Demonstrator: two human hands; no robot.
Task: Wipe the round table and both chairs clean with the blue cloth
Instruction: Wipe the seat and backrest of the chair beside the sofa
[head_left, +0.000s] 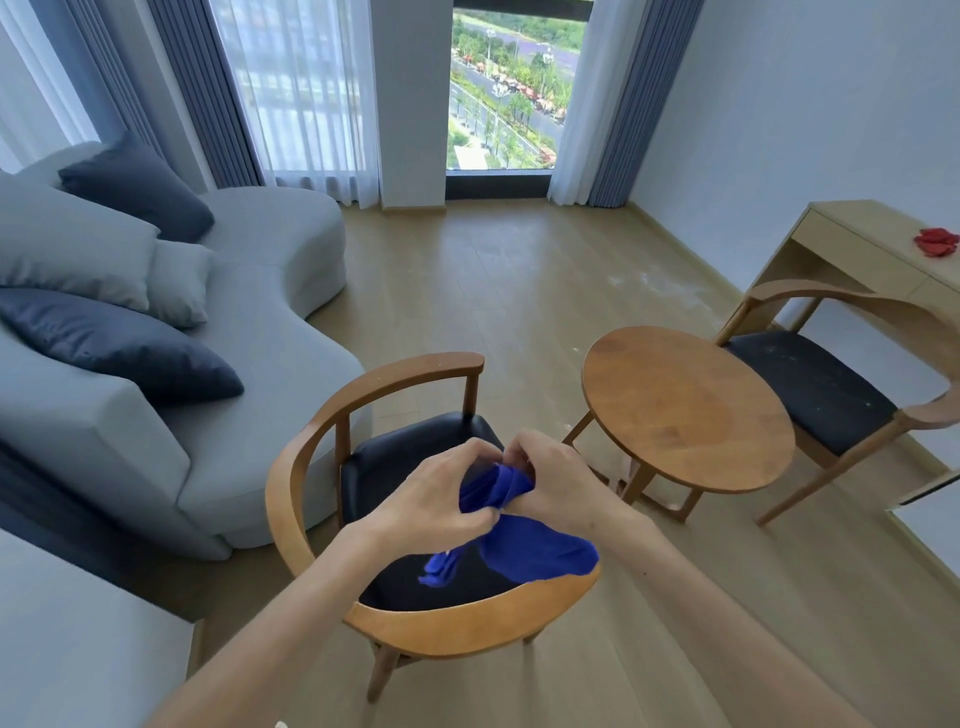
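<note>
Both hands' fingers (485, 514) clutch the bunched blue cloth (530, 551) above the near chair (415, 629); its length hangs downward.

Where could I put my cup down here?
The round table between the two chairs is all bare. The desk is bare too, apart from a red thing near its right end. The near chair is crowded: both hands bunch the blue cloth above it.

head-worn wide-angle view, looking forward and down, close above near chair (415, 519), toward window (509, 93).
</note>
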